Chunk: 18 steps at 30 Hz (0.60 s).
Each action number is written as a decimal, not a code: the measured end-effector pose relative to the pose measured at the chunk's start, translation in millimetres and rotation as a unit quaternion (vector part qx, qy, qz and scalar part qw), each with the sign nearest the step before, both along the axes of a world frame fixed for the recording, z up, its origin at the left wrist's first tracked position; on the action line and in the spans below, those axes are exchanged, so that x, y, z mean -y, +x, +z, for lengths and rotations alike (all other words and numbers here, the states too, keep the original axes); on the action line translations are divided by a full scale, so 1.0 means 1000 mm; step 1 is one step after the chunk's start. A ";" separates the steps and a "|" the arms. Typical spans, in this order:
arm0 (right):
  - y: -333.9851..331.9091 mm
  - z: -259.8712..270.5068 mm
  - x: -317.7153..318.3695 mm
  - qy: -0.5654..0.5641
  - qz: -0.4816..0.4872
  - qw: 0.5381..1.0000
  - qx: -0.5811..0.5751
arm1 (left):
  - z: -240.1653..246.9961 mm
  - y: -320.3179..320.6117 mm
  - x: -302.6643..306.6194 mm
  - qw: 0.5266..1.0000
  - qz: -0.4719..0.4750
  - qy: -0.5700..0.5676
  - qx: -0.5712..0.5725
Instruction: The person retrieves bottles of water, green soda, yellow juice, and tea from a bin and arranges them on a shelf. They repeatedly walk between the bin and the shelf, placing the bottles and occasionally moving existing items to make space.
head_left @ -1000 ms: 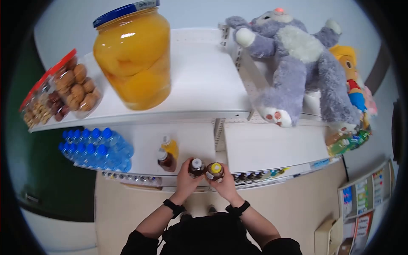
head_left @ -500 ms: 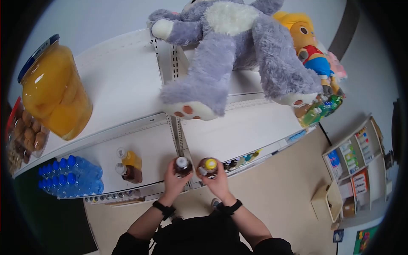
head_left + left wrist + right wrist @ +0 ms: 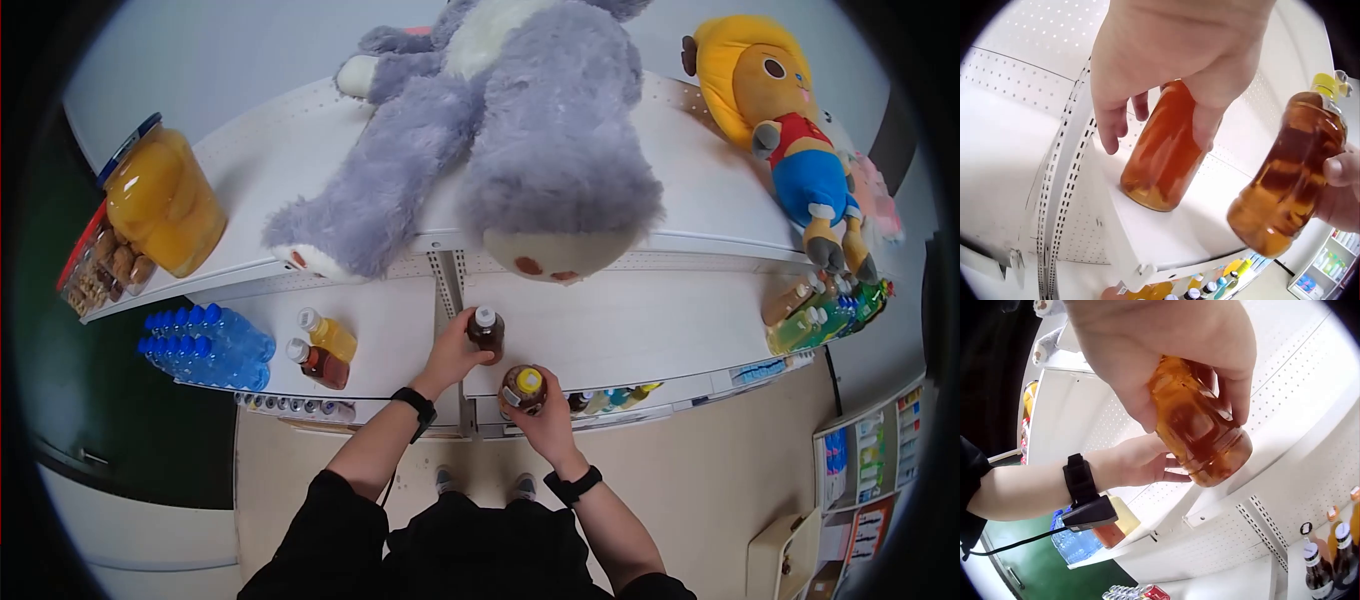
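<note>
My left hand (image 3: 452, 352) grips an amber drink bottle (image 3: 487, 338) with a white cap, just right of the shelf divider. In the left wrist view this bottle (image 3: 1166, 153) stands nearly upright with its base at the white shelf surface, thumb on one side and fingers on the other. My right hand (image 3: 550, 428) holds a second amber bottle (image 3: 522, 388), this one with a yellow cap, at the shelf's front edge. The right wrist view shows that bottle (image 3: 1204, 434) tilted, with fingers and thumb wrapped round its upper part.
Left of the divider stand a yellow drink bottle (image 3: 335, 340), a reddish-brown bottle (image 3: 325, 368) and blue-capped water bottles (image 3: 225, 350). Green bottles (image 3: 800, 332) fill the right end. Overhead, a grey plush toy's legs (image 3: 560, 150) hang by the upper shelf edge (image 3: 700, 245). Lower shelves hold more bottles (image 3: 1319, 572).
The view has swung along the shelf. My left hand has carried the white-capped bottle forward over the right-hand shelf, while the right hand keeps its bottle near the front edge.
</note>
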State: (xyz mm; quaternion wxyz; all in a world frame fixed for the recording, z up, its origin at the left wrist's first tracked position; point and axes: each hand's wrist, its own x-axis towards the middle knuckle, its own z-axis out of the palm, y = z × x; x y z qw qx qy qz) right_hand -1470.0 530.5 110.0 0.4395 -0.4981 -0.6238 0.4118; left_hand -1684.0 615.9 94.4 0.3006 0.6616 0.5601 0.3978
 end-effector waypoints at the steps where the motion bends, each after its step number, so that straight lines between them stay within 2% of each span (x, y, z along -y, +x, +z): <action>1: -0.007 -0.001 -0.006 0.014 0.010 1.000 0.012 | 0.016 -0.001 0.002 1.000 -0.005 -0.024 -0.014; 5: -0.028 -0.020 -0.024 0.047 0.014 0.998 0.032 | 0.022 -0.008 -0.001 0.999 -0.037 -0.017 0.032; 7: -0.034 -0.033 -0.026 0.049 0.015 0.998 0.033 | 0.023 -0.015 -0.001 0.988 -0.083 -0.035 0.121; 9: -0.034 -0.045 -0.024 -0.017 -0.012 1.000 0.006 | 0.025 -0.021 -0.002 0.981 -0.087 -0.065 0.160; 11: -0.034 -0.053 -0.021 -0.025 -0.003 0.999 0.038 | 0.035 -0.019 0.000 0.965 -0.097 -0.112 0.215; 13: -0.038 -0.056 -0.025 -0.027 0.002 0.997 0.068 | 0.014 -0.018 -0.009 0.969 -0.089 -0.088 0.213; 15: -0.043 -0.054 -0.028 -0.021 0.009 0.999 0.046 | 0.004 -0.016 -0.014 0.972 -0.085 -0.067 0.208; 18: -0.047 -0.051 -0.031 -0.067 0.015 0.994 0.088 | 0.010 -0.019 -0.015 0.968 -0.087 -0.073 0.223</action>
